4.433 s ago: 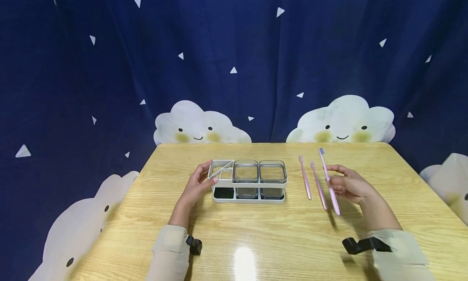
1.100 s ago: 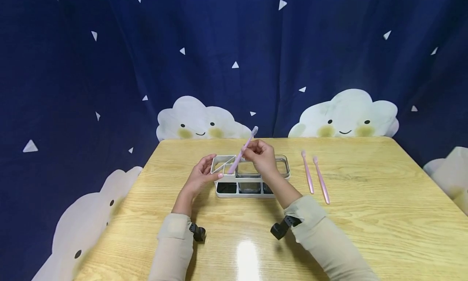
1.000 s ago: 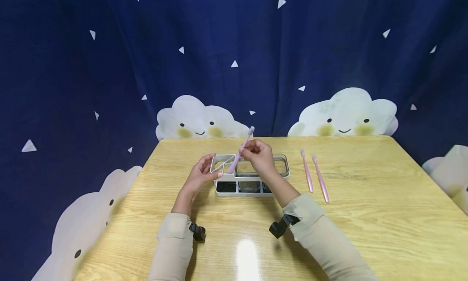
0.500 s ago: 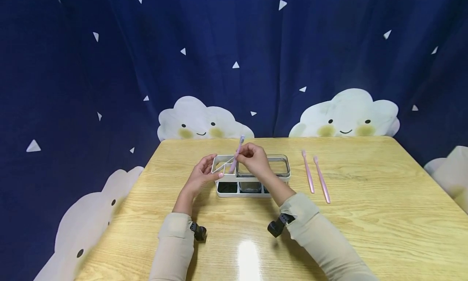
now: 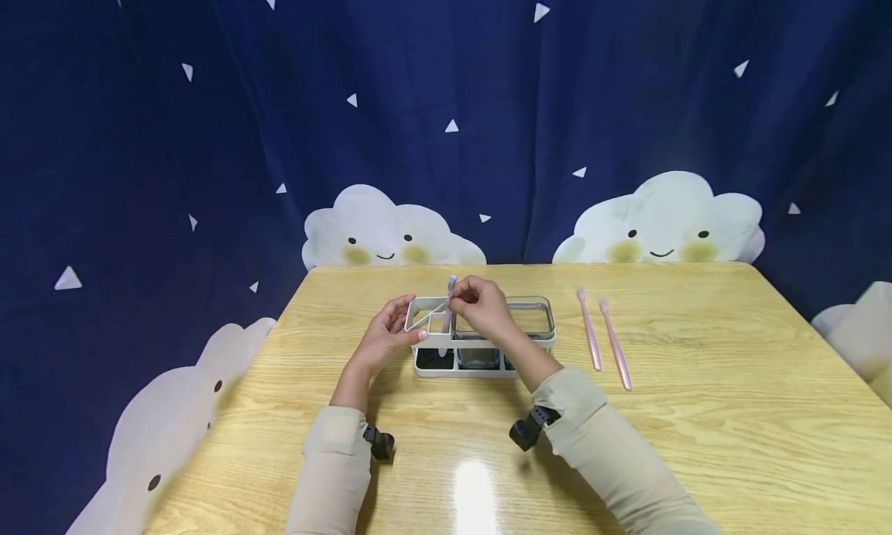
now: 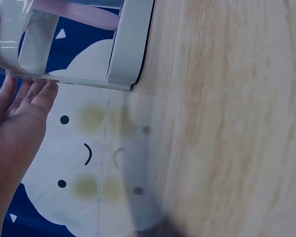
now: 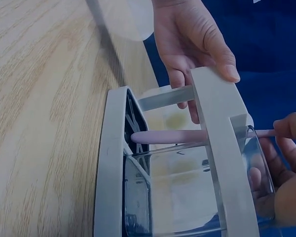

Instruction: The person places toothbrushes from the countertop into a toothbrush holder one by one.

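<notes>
A white two-tier toothbrush holder [image 5: 481, 342] stands on the table, with a divided section at its left and clear cups [image 7: 180, 197] to the right. My left hand [image 5: 379, 343] grips the holder's left end, thumb on the front of the upper rim and fingers behind. My right hand [image 5: 485, 312] pinches a light purple toothbrush [image 7: 170, 137] near its head. The brush is upright, its handle passing down through a small compartment of the upper frame. In the right wrist view, the handle's end is right at the dark base tray [image 7: 130, 123].
Two pink toothbrushes, a left one [image 5: 589, 332] and a right one [image 5: 616, 348], lie side by side on the wooden table [image 5: 432, 473], right of the holder. Behind the table hangs a dark blue curtain [image 5: 488, 78] with clouds and triangles.
My right hand has brought the purple toothbrush from the right side to the holder, straightened it and lowered it through the compartment. My left hand keeps its grip on the holder.
</notes>
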The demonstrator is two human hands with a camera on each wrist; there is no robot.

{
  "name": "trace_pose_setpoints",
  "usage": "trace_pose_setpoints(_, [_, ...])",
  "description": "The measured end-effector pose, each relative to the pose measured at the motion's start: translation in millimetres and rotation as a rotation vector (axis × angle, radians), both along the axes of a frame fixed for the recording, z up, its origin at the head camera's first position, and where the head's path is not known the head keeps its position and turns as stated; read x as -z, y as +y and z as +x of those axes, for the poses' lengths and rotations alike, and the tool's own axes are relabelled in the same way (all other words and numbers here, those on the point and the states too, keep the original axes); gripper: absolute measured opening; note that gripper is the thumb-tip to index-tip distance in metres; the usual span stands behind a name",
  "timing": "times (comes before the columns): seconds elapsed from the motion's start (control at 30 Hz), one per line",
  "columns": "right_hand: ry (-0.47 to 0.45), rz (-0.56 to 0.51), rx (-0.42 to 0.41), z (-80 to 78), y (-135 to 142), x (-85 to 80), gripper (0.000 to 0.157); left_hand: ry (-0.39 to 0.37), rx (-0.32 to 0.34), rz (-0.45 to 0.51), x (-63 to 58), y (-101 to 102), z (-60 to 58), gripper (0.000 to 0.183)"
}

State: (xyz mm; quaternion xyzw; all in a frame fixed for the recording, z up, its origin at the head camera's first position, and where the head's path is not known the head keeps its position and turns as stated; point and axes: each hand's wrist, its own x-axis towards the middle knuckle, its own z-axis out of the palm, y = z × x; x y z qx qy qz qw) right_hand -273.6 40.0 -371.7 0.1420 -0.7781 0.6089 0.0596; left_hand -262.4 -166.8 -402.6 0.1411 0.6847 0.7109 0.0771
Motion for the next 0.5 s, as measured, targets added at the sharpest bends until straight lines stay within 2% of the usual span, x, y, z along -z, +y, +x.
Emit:
trace_pose_setpoints(0.13, [0.005,0.015,-0.007,1.7,2.0,0.9,0.005,0.004,-0.005,-0.002,2.0,0.4,0.8,0.071])
trace_pose_setpoints(0.37, [0.021,0.025,-0.017,1.6,6.5,-1.4,0.008,0.061,-0.023,0.002,21.8,-2.4,-14.6,0.069])
trace_pose_setpoints(0.5, [-0.013,-0.002,-0.091,3.9,15.2,-4.9,0.013,0.053,-0.032,0.005,22.4,-2.5,-13.9,0.07])
